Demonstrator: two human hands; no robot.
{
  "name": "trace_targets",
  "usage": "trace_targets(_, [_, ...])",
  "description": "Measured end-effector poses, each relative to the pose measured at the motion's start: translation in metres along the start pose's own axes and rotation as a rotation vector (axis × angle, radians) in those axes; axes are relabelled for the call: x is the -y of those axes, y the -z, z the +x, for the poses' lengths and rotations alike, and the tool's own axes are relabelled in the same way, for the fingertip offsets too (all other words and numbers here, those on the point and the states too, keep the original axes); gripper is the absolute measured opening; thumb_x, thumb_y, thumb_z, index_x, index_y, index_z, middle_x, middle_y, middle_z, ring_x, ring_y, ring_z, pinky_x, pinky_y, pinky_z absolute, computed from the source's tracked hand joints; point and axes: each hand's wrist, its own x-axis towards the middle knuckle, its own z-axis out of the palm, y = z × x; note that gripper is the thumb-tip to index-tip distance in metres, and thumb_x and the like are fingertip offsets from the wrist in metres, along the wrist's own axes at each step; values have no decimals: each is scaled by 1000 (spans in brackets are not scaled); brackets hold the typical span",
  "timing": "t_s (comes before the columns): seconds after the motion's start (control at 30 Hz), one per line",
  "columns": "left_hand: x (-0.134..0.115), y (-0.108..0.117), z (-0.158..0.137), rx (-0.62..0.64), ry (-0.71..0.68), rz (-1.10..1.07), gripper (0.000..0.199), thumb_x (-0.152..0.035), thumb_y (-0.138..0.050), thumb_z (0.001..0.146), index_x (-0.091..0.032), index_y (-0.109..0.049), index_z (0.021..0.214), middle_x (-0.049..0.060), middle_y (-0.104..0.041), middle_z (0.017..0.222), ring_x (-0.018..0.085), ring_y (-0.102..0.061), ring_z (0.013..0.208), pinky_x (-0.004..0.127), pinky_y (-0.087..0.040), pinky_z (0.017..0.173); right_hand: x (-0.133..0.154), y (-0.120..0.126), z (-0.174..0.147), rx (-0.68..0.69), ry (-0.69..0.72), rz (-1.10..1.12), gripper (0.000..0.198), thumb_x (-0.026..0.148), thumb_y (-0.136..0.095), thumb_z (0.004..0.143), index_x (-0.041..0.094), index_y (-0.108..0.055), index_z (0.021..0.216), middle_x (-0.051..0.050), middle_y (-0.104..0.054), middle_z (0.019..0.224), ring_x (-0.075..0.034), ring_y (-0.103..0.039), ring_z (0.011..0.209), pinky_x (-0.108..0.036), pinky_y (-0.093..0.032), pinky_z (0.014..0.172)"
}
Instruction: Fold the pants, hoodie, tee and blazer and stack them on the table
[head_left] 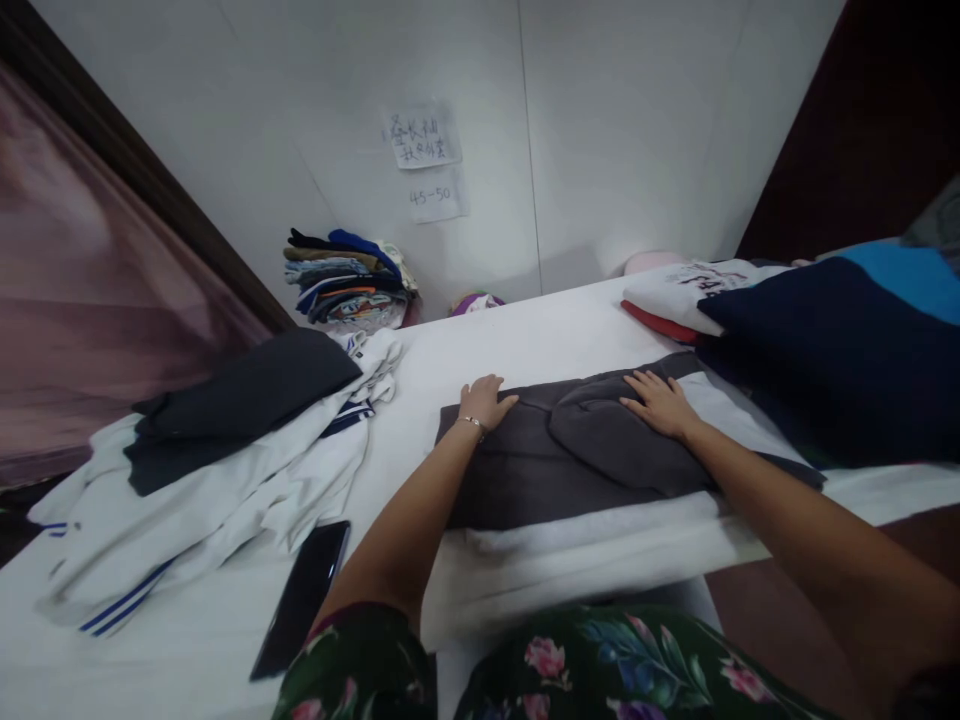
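A dark grey garment lies spread across the white-covered table in front of me, partly folded, with a hood-like flap near its middle. My left hand rests flat on its far left part, fingers apart, a bracelet on the wrist. On its far right part lies my right hand, palm down with the fingers spread. Neither hand grips the cloth. White fabric shows under the near edge of the garment.
To the left, a dark folded garment lies on white clothing with blue stripes. A black phone is near my left forearm. A stack of folded clothes stands by the wall. Navy clothing is piled at right. Paper notes hang on the wall.
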Motion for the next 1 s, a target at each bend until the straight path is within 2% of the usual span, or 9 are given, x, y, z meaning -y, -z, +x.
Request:
trace_targets(0.17, [-5, -20, -27, 127, -52, 49, 68, -64, -25, 89, -22, -37, 142, 8, -28, 153, 26, -20, 141, 52, -10, 113, 10, 25, 11, 168, -81, 50, 69, 63, -25, 88, 23, -38, 142, -9, -31, 150, -30, -23, 139, -59, -19, 109])
trace_targets(0.27, [-2, -28, -29, 145, -38, 68, 71, -65, -22, 89, -21, -34, 144, 9, -25, 154, 27, -18, 142, 53, -9, 113, 35, 40, 19, 142, -55, 106, 71, 66, -20, 89, 24, -37, 143, -9, -25, 153, -30, -17, 141, -59, -17, 110])
trace_targets(0.37, [2, -30, -25, 143, -37, 74, 71, -65, -23, 89, -21, -35, 144, 9, -25, 154, 28, -19, 142, 53, -10, 113, 67, 39, 21, 120, 111, 134, 68, 66, -21, 89, 27, -40, 142, -7, -27, 153, -28, -17, 141, -57, -13, 111])
trace_targets(0.5, [0, -20, -20, 141, -11, 38, 65, -60, -26, 91, -20, -39, 141, 9, -30, 152, 27, -23, 140, 53, -13, 113, 86, 24, 20, 198, 109, 195, 66, 65, -23, 90, 26, -46, 138, -7, -33, 150, -28, -21, 140, -57, -12, 110])
trace_targets(0.63, [-44, -3, -27, -20, 5, -63, 60, -55, -24, 93, -19, -42, 139, 10, -31, 151, 28, -24, 140, 57, -16, 111, 82, 21, 19, 184, 100, 252, 63, 63, -27, 91, 25, -47, 138, -7, -33, 150, -27, -20, 140, -56, -9, 111])
trace_targets(0.73, [-95, -5, -42, -164, -309, -85, 60, -56, -30, 92, -23, -38, 141, 7, -28, 153, 25, -21, 142, 54, -14, 113, 79, 23, 20, 180, 106, 299, 57, 56, -32, 93, 24, -48, 137, -8, -34, 149, -28, -20, 140, -58, -7, 111])
trace_targets(0.8, [-121, -16, -52, -148, -465, -77, 63, -57, -35, 91, -23, -33, 144, 7, -27, 153, 25, -23, 141, 51, -16, 114, 77, 27, 21, 193, 109, 344, 51, 48, -33, 94, 25, -49, 136, -7, -36, 148, -27, -21, 140, -57, -8, 111])
trace_targets(0.9, [-135, -37, -59, -121, -504, -55, 67, -54, -37, 91, -19, -28, 147, 9, -28, 153, 25, -27, 139, 49, -20, 113, 66, 37, 14, 191, 99, 407, 48, 42, -30, 96, 25, -47, 138, -4, -40, 146, -21, -28, 138, -48, -17, 114])
trace_targets(1.0, [-131, -48, -59, -138, -492, -47, 67, -54, -36, 91, -16, -28, 147, 9, -27, 153, 25, -27, 139, 49, -21, 113, 36, 49, -13, 70, 83, 404, 51, 44, -32, 95, 22, -45, 139, -6, -39, 147, -21, -28, 138, -44, -22, 113])
